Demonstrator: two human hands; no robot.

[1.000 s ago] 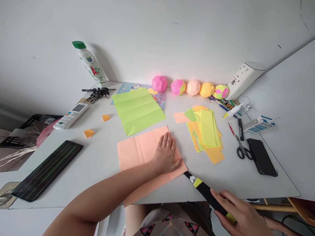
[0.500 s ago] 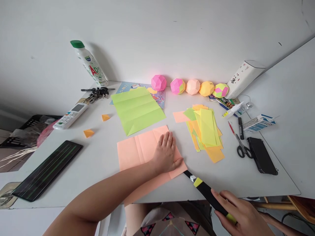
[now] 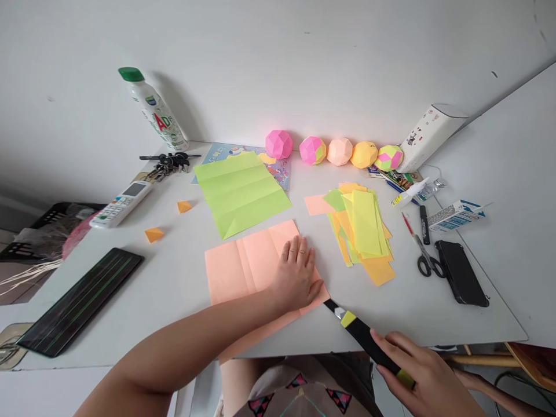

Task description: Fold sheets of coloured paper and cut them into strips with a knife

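Observation:
A creased sheet of peach paper point(image 3: 230, 266) lies at the front of the table, its lower part reaching over the edge. My left hand point(image 3: 297, 273) rests flat on its right side, fingers stretched out. In my right hand point(image 3: 414, 370) is a black and yellow utility knife point(image 3: 369, 341), gripped by the handle. Its dark blade touches the right corner of the peach sheet and its tip is hidden under the paper. A creased green sheet point(image 3: 243, 194) lies just behind. To the right is a loose pile of yellow, orange and green paper strips point(image 3: 365, 226).
Several folded paper balls point(image 3: 340, 152) line the wall. Scissors point(image 3: 428, 260), a marker point(image 3: 424, 226) and a black phone point(image 3: 461, 272) lie at the right. At the left are a remote control point(image 3: 121, 204), keys point(image 3: 167, 165), a white bottle point(image 3: 154, 110) and a dark glossy panel point(image 3: 82, 301).
The view has shifted very slightly. My left hand has slid a little to the right on the peach paper. The knife stays at the same corner.

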